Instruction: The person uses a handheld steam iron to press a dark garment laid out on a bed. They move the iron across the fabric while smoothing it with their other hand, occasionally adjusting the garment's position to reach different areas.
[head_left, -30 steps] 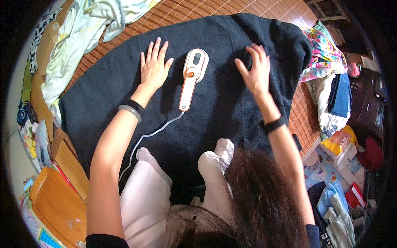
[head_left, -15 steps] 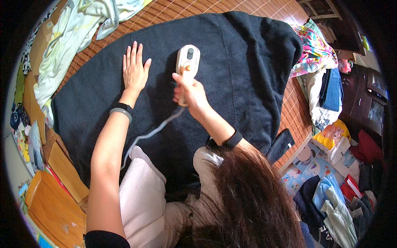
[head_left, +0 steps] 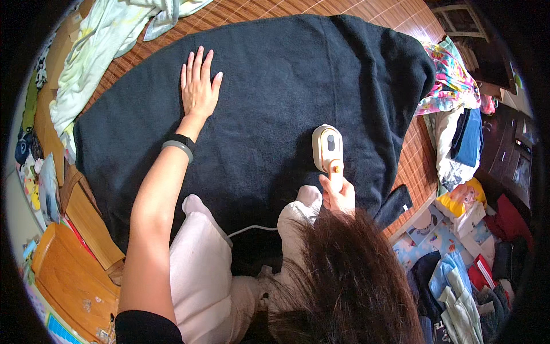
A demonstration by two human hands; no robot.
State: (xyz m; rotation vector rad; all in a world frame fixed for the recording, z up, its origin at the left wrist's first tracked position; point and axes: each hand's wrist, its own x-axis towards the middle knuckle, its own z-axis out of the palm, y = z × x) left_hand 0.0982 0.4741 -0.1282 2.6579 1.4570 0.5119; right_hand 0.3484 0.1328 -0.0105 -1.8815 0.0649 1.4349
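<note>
White handheld iron stood at about four o'clock from the middle of the black cloth, its rounded head toward twelve; whether its underside touched the fabric could not be told. The right hand had thumb and fingers wrapped round the handle, its wrist hidden by dark hair. At ten o'clock the left hand lay flat on the cloth, fingers straight, slightly apart, gripping nothing. A pale cord showed at six o'clock. By its look the iron was probably light and rigid, its casing smooth and perhaps slippery, best gripped by the handle, clear of a possibly hot underside. The cloth seemed soft, limp and easily rucked, best steadied under a flat palm.
</note>
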